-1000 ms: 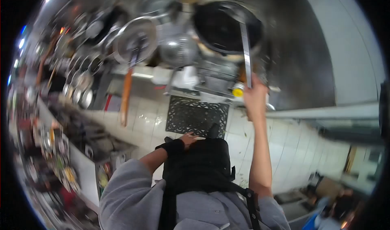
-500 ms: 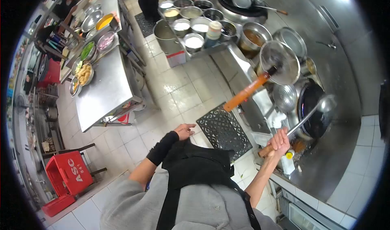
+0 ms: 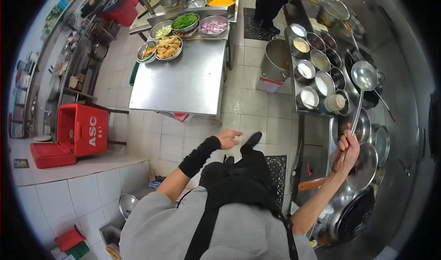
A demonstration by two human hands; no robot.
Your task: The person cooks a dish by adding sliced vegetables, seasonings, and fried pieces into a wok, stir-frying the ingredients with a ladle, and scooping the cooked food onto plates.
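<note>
My right hand (image 3: 349,146) is wrapped round the handle of a long metal ladle (image 3: 356,113). The ladle's wooden grip end sticks out below my fist, and its round bowl points away from me, over the row of seasoning pots (image 3: 323,83). Beneath my right forearm lies a round strainer (image 3: 363,168) with an orange wooden handle (image 3: 312,184). My left hand (image 3: 228,139) hangs in front of my body, above the tiled floor, with loosely bent fingers and nothing in it. A black sleeve covers that wrist.
A steel table (image 3: 181,76) stands ahead on the left, with bowls of fried pieces (image 3: 168,47), green vegetables (image 3: 185,21) and chopped onion (image 3: 214,25). A tall pot (image 3: 275,60) stands on the floor by the counter. Another person's legs (image 3: 268,5) are ahead. A red box (image 3: 87,131) is left.
My body has turned toward the right and moved forward. The ladle in my right hand has swung from over the wok to above the seasoning pots. My left hand stays without anything in it.
</note>
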